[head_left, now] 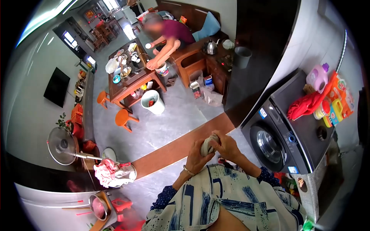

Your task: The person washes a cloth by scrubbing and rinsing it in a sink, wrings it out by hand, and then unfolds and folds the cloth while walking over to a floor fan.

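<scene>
Both of my hands meet in front of my waist around a bundled pale grey-green cloth. My left hand, with a bracelet at the wrist, is wrapped round its left side. On the other side, the fingers of my right hand press on the cloth. A patterned apron covers my front below the hands.
A washing machine with bottles on top stands at the right. Ahead, a person leans over a low wooden table with dishes. A white bin, orange stools and a fan stand further left.
</scene>
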